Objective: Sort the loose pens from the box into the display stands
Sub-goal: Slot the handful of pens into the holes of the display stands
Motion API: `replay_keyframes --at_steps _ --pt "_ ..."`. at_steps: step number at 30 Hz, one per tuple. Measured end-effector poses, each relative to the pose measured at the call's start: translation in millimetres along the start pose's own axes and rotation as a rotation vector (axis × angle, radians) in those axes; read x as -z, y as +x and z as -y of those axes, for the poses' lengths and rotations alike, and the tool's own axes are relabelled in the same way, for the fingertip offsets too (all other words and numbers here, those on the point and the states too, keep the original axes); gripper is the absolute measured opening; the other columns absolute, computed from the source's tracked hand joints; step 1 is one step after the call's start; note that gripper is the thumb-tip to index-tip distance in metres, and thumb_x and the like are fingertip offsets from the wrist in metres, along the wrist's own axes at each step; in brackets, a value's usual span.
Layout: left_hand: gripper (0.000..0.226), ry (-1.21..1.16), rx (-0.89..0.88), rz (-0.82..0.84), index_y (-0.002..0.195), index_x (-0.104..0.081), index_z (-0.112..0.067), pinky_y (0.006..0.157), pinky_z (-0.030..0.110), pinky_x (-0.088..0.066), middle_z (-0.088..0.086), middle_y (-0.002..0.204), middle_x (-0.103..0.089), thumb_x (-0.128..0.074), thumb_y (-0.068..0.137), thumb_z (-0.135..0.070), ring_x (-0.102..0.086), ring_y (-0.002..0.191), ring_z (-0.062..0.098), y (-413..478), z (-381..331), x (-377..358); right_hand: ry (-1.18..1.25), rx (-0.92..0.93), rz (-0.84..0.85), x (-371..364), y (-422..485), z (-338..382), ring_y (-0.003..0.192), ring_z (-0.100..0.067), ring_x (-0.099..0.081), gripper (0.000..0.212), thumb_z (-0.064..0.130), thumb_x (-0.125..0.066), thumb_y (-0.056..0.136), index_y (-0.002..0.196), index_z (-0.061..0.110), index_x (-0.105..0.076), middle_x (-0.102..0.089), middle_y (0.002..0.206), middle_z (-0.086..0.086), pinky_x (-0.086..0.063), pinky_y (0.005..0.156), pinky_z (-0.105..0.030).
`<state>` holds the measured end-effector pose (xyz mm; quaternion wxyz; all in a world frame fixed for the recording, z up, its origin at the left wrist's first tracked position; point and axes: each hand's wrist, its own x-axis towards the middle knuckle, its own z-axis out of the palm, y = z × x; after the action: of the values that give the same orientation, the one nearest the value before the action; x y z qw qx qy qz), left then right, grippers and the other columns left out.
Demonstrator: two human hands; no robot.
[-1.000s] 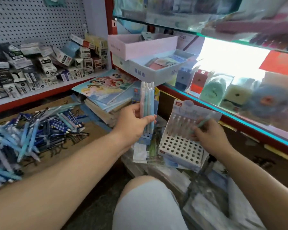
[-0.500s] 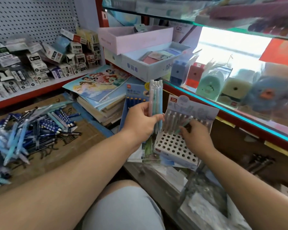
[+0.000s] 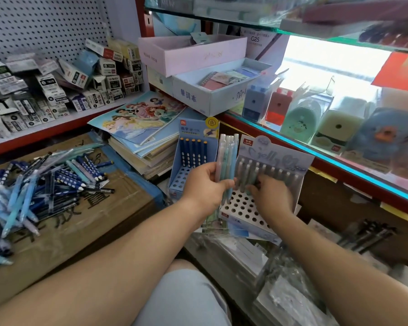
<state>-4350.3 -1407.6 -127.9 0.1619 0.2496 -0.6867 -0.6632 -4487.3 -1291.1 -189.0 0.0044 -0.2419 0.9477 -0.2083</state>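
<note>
Far left: heap of loose pens (image 3: 45, 184) in blue, navy and pastel, lying across the top of a flat cardboard box (image 3: 118, 203). Centre: blue display stand (image 3: 186, 177), upright, with one back row of navy pens seated and its front holes vacant. Just right of it: left hand (image 3: 205, 188), fingers and thumb wrapped round a bundle of pastel pens (image 3: 227, 158) held upright. Right again: white display stand (image 3: 243, 210), far rows filled, near holes vacant. Right hand (image 3: 271, 196), fingers curled at the filled rows; whether they pinch a pen cannot be told. Step in hand, by judgement: seating pastel pens singly. The next move calls for drawing one pen from the bundle and lining its tip over a vacant hole.
</note>
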Motion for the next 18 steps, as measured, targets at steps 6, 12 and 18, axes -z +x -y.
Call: replay_keyframes --at_steps 6,12,18 --pt "0.036 0.011 0.044 0.063 0.122 -0.068 -0.014 0.091 0.032 -0.06 -0.001 0.106 -0.076 -0.072 0.09 -0.001 -0.073 0.1 0.012 -4.3 10.9 1.8 0.033 -0.08 -0.002 -6.5 1.2 -0.8 0.077 -0.016 -0.064 0.018 0.039 -0.061 0.098 0.101 0.024 -0.07 -0.07 0.092 0.003 -0.057 0.071 -0.037" --pt "0.036 0.013 0.049 0.103 0.123 -0.067 -0.014 0.086 0.024 -0.059 0.0 0.108 -0.076 -0.071 0.09 -0.001 -0.073 0.101 0.01 -6.4 13.6 5.6 0.379 -0.05 -0.068 28.7 -17.0 6.0 0.079 -0.009 -0.064 0.015 0.035 -0.065 0.097 0.103 0.022 -0.068 -0.069 0.093 0.007 -0.053 0.067 -0.027" --pt "0.031 0.054 0.043 0.185 0.119 -0.07 -0.012 0.086 0.028 -0.06 0.0 0.105 -0.077 -0.071 0.09 -0.001 -0.074 0.098 0.013 -8.6 12.8 1.8 0.939 0.106 0.18 84.8 -41.4 32.6 0.075 -0.01 -0.07 0.02 0.025 -0.066 0.095 0.115 0.023 -0.067 -0.073 0.089 0.004 -0.059 0.065 -0.026"
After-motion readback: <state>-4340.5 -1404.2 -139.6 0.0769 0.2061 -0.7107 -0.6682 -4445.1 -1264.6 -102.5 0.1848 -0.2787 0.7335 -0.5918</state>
